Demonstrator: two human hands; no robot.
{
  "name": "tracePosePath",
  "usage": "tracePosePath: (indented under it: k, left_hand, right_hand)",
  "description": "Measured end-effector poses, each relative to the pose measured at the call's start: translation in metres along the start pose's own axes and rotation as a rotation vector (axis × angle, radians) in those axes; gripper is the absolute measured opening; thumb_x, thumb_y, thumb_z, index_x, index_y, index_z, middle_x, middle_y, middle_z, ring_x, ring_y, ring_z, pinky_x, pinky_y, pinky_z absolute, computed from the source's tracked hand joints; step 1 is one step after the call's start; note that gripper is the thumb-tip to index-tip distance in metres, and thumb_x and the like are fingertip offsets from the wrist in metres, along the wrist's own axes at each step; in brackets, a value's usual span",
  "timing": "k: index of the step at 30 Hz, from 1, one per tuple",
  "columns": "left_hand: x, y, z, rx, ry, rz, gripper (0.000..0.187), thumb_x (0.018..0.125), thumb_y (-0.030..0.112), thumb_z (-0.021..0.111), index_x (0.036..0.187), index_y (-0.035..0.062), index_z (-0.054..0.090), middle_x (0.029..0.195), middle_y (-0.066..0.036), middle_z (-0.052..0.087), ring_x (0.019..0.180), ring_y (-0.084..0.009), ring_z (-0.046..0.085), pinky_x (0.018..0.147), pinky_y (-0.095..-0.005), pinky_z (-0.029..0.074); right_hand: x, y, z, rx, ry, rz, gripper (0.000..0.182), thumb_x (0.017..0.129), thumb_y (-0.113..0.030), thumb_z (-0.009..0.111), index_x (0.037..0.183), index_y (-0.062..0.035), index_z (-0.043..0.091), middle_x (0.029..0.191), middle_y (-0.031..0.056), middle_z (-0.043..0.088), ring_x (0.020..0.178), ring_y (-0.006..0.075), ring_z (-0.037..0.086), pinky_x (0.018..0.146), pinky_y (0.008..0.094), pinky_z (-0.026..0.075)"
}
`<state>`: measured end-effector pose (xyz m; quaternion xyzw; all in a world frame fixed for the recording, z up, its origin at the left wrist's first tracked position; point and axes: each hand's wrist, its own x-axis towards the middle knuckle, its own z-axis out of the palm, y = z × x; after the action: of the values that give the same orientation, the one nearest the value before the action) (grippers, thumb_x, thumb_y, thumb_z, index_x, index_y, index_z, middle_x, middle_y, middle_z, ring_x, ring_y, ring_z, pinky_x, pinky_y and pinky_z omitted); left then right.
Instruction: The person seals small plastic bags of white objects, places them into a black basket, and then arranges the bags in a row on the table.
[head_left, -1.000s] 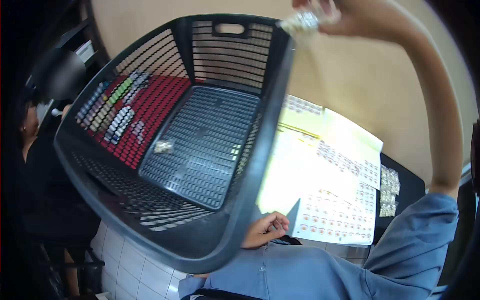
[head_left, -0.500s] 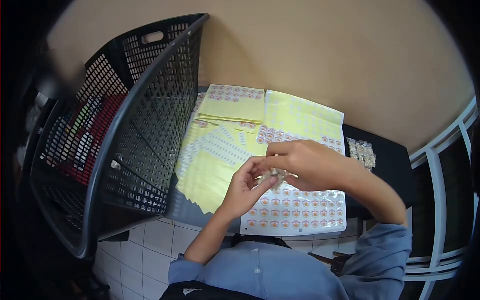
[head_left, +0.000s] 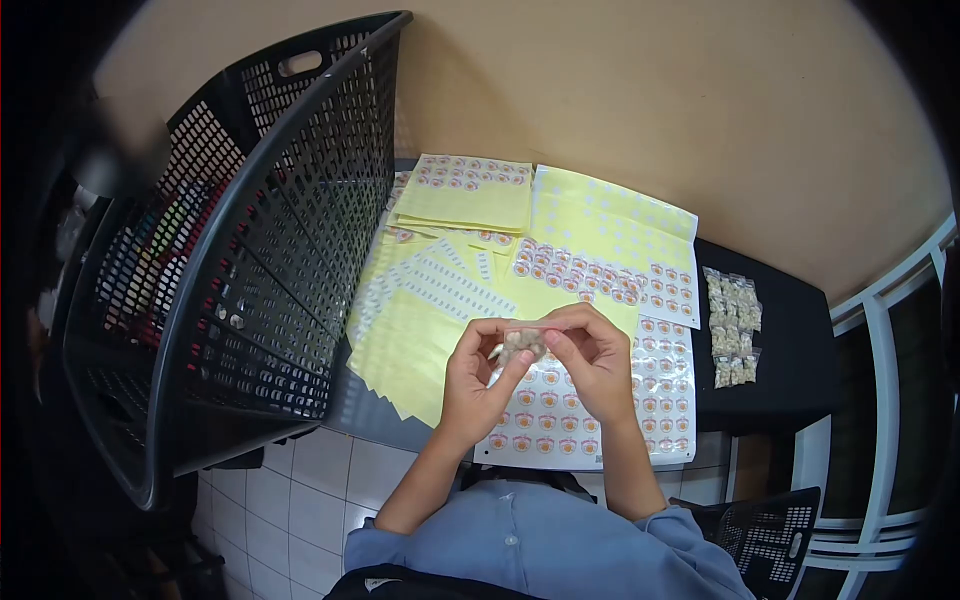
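Between my two hands is a small clear plastic bag (head_left: 522, 345) with pale, whitish pieces inside; their kind is too small to tell. My left hand (head_left: 478, 385) grips the bag's left side, thumb across its front. On the right, my right hand (head_left: 597, 370) pinches the upper right corner near the reddish top strip. Both hands are above a white sticker sheet (head_left: 545, 440) printed with rows of round orange-and-pink labels. Yellow backing sheets (head_left: 400, 355) lie left of the hands, with strips of small printed labels (head_left: 450, 283) on them.
A tall black perforated basket (head_left: 290, 270) holding colourful items stands at the left. Several filled little bags (head_left: 733, 325) lie in rows on the black surface (head_left: 780, 390) at right. Stacked yellow sheets (head_left: 465, 205) rest near the wall (head_left: 620, 90). A dark perforated crate (head_left: 765, 540) is at lower right.
My right hand has turned and drawn back beside the left, its fingers now pinching the bag's top corner. The view has shifted a little, showing more bags at right.
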<state>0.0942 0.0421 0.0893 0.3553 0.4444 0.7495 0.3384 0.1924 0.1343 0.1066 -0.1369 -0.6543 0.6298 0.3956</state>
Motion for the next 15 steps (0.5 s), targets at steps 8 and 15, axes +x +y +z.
tracePosePath:
  k: [8,15]
  left_hand:
    - [0.008,-0.002,-0.005,0.130,-0.014,0.165,0.012,0.078,0.002,0.054,0.089,0.0019,0.051,0.087,-0.006,0.052,0.080,-0.0118,0.051,0.070,-0.0237,0.041]
    - [0.005,-0.004,-0.009,0.169,0.032,0.217,0.008,0.076,0.001,0.055,0.085,0.0007,0.052,0.085,-0.007,0.052,0.077,-0.0116,0.050,0.067,-0.0236,0.041]
  right_hand:
    - [-0.003,-0.001,0.012,-0.150,0.055,-0.059,0.007,0.074,-0.001,0.059,0.079,0.0022,0.059,0.078,0.0081,0.057,0.071,0.0123,0.055,0.064,0.0237,0.046]
    - [-0.005,0.001,0.017,-0.237,0.067,-0.142,0.006,0.071,-0.002,0.061,0.076,0.0007,0.060,0.074,0.0073,0.057,0.067,0.0127,0.053,0.060,0.0233,0.043]
